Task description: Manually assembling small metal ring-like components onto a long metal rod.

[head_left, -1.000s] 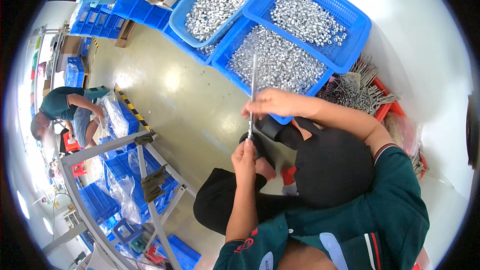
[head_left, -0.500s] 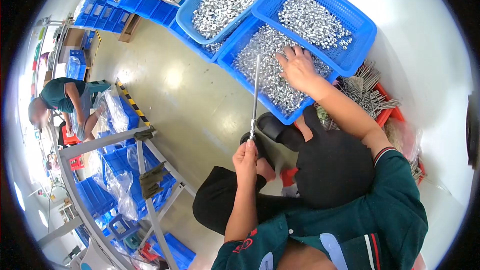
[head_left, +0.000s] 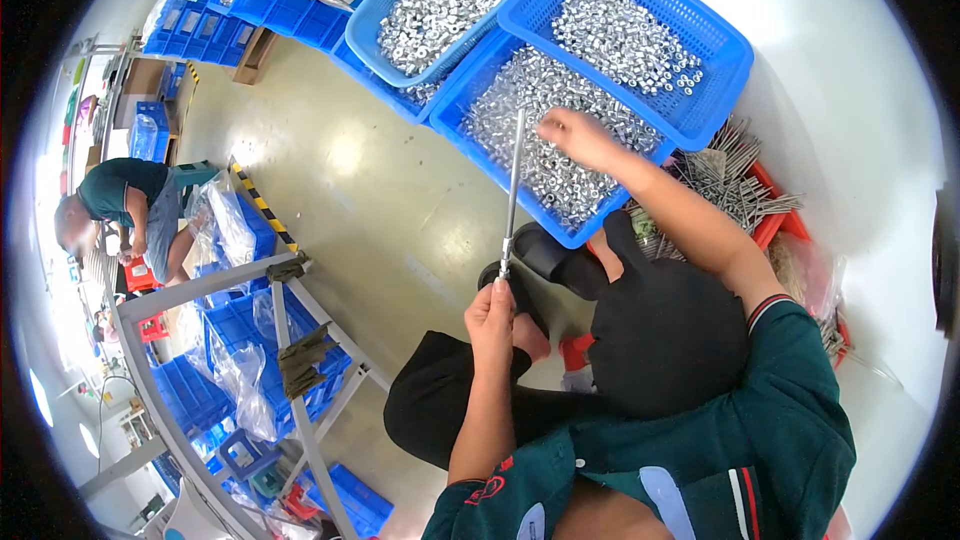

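My left hand (head_left: 490, 312) is closed around the lower end of a thin metal rod (head_left: 514, 178), which points up and away from me. Just above my fingers, small silvery metal pieces (head_left: 506, 255) sit around the rod. My right hand (head_left: 574, 135) hovers over a blue bin (head_left: 470, 155) full of small metal nuts or bushings (head_left: 565, 185). Its fingers are pinched together near the rod's upper tip; whatever lies between them is too small to make out.
A blue perforated basket (head_left: 735, 70) and a light-blue basket (head_left: 365, 40), both with metal pieces, stand beyond. Loose rods (head_left: 725, 175) fill a red crate (head_left: 775, 225) at right. A grey metal frame (head_left: 220, 278) stands left; a co-worker (head_left: 125, 190) bends over farther off.
My right hand has lifted from the pieces in the bin and shifted left toward the rod's tip, its spread fingers now drawn together. My left hand and the rod have barely moved.
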{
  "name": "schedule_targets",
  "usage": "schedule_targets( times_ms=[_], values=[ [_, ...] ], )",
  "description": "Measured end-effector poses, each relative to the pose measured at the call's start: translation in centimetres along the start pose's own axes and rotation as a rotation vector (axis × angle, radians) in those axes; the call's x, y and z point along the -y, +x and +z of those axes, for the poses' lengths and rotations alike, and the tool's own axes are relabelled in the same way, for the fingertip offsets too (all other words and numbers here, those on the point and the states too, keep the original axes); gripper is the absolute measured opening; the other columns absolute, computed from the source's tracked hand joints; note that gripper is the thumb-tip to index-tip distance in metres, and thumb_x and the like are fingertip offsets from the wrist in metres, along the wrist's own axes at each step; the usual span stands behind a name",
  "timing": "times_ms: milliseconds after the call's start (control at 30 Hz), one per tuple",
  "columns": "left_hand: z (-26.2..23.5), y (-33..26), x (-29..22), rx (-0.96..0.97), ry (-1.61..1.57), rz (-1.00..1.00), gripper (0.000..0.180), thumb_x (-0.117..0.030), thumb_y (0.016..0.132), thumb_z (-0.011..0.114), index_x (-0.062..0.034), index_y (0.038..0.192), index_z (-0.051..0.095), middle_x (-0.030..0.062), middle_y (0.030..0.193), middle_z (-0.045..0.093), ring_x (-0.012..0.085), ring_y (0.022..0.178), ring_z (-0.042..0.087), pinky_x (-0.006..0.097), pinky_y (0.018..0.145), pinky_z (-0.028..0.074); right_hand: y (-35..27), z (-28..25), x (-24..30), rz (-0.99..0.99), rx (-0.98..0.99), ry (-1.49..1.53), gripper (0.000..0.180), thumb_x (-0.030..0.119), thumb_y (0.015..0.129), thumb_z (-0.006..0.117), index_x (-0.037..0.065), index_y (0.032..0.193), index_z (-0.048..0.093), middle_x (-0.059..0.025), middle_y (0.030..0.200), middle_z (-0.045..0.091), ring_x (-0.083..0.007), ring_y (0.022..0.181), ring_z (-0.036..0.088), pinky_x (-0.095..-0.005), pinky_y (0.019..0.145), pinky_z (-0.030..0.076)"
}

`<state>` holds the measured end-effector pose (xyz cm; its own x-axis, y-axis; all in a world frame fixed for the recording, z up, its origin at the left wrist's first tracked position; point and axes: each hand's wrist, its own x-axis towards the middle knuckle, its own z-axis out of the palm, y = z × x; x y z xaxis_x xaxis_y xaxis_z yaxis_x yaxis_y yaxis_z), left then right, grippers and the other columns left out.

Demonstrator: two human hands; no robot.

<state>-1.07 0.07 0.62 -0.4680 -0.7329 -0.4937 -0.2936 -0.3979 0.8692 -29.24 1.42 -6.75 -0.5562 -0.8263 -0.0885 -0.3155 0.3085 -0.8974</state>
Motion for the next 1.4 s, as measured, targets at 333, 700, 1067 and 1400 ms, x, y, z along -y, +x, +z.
schedule_targets(
  times_ms=[333, 700, 1067, 1400],
  values=[
    [0.1, 0.2, 0.3, 0.04, 0.005, -0.08, 0.034, -0.031, 0.088, 0.05, -0.0095, 0.062, 0.047, -0.0059, 0.049, 0.035, 0.0027, 0.041, 0.027, 0.019, 0.038, 0.019, 0.6, -1.7, 1.2, 0.663, 0.183, 1.572, 0.022, 0.022, 0.085, 0.051, 0.003, 0.095, 0.054, -0.0149, 0.094, 0.058, -0.0204, 0.077, 0.061, -0.0213, 0.041, 0.048],
    [0.1, 0.6, 0.9, 0.046, 0.019, -0.056, 0.034, -0.032, 0.087, 0.051, -0.0083, 0.063, 0.049, -0.006, 0.051, 0.037, 0.0024, 0.042, 0.028, 0.019, 0.038, 0.021, 0.0, -1.6, 1.1, 0.457, 0.306, 1.627, 0.018, 0.014, 0.084, 0.055, 0.003, 0.098, 0.053, -0.0049, 0.081, 0.053, -0.0099, 0.062, 0.048, -0.0169, 0.04, 0.035],
    [0.1, 0.6, 1.4, 0.033, 0.059, -0.048, 0.035, -0.034, 0.087, 0.052, -0.0052, 0.066, 0.053, -0.0051, 0.053, 0.04, 0.0026, 0.043, 0.031, 0.018, 0.039, 0.024, -0.8, -2.5, 3.5, 0.291, 0.456, 1.577, 0.017, 0.016, 0.083, 0.057, 0.003, 0.094, 0.054, -0.0025, 0.08, 0.052, -0.0054, 0.057, 0.041, -0.0147, 0.039, 0.031],
    [0.4, 0.8, 0.3, 0.029, 0.075, 0.008, 0.035, -0.03, 0.088, 0.049, -0.0084, 0.061, 0.048, -0.0058, 0.051, 0.037, 0.0025, 0.042, 0.029, 0.019, 0.039, 0.021, -1.6, -3.6, 7.2, 0.225, 0.428, 0.881, 0.014, 0.014, 0.076, 0.064, 0.006, 0.086, 0.058, 0.0047, 0.053, 0.042, -0.0025, 0.044, 0.034, -0.0171, 0.038, 0.022]
  ],
)
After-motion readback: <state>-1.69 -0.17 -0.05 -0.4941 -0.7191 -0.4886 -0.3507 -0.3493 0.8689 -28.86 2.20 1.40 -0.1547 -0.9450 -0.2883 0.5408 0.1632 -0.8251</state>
